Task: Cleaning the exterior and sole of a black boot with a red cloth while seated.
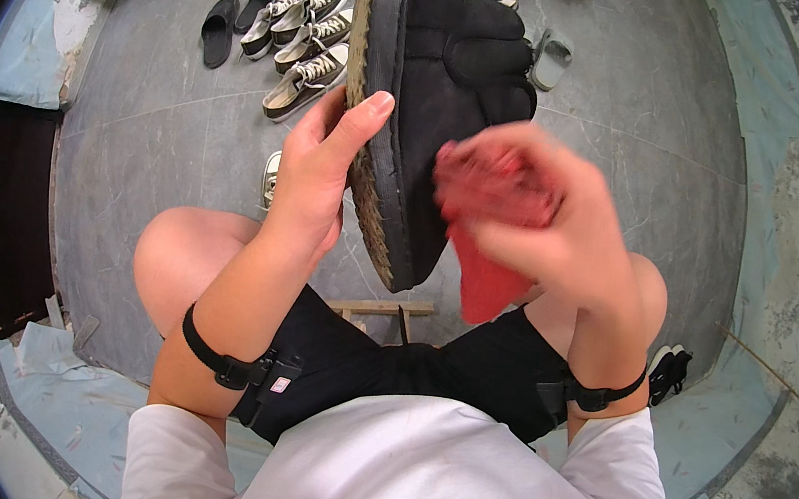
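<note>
In the head view, a black ankle-high shoe (pixel 434 103) is held up on its side before me, its worn, brownish tread turned to the left. My left hand (pixel 328 157) grips it by the sole, thumb over the dark sidewall and fingers behind the tread. A bunched red cloth (pixel 491 269) is in my right hand (pixel 563 210), with one end hanging below the fingers. Motion blurs that hand and the cloth. The cloth is close to the shoe's upper; whether it touches I cannot tell.
Several black-and-white canvas sneakers (pixel 309 71) and black slippers (pixel 217 32) lie on the grey tiled floor (pixel 150 133). A grey slide (pixel 552 59) lies beyond the shoe. Between my knees is a wooden piece (pixel 392 307). Black shoes (pixel 669 372) stand at right.
</note>
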{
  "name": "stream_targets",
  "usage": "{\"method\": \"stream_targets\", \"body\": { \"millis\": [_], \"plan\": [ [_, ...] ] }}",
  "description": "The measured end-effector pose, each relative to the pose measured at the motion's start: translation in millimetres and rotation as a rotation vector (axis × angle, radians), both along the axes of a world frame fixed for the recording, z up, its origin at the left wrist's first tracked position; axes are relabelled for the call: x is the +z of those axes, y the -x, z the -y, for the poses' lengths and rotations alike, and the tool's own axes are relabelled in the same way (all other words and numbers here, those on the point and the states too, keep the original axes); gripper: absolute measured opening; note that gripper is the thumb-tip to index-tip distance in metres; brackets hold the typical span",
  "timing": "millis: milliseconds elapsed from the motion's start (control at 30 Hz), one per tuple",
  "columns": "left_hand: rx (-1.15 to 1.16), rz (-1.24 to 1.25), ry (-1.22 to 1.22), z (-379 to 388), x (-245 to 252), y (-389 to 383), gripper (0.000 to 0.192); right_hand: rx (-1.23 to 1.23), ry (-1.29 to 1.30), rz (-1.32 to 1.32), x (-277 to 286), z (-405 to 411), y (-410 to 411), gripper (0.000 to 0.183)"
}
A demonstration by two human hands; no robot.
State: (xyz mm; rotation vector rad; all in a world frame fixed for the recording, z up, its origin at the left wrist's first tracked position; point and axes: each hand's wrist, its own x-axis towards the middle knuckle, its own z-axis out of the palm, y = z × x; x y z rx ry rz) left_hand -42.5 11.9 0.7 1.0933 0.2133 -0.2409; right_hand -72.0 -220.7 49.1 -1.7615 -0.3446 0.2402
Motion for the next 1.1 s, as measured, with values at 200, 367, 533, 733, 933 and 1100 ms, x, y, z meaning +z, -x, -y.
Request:
{"method": "stream_targets", "body": {
  "millis": [200,367,533,733,933,1100],
  "plan": [
    [-0.025,0.064,-0.043,8,0,5,0.057,-0.325,0.103,0.159,-10,-16,-2,0.047],
    [-0.009,0.093,-0.087,4,-13,0,0.058,-0.119,0.308,0.438,-8,-23,4,0.053],
    [-0.006,-0.018,-0.004,-2,-2,0,0.056,0.133,0.119,0.281,-2,0,0,0.05],
    [-0.088,0.008,0.036,3,-1,1,0.052,-0.312,-0.001,0.206,-12,-13,-3,0.047],
    [-0.048,0.047,-0.052,5,-5,0,0.052,-0.124,0.374,0.422,-11,-26,9,0.051],
    [-0.049,-0.046,-0.048,-4,-2,-1,0.053,0.129,0.076,0.038,2,6,0,0.047]
  ]
}}
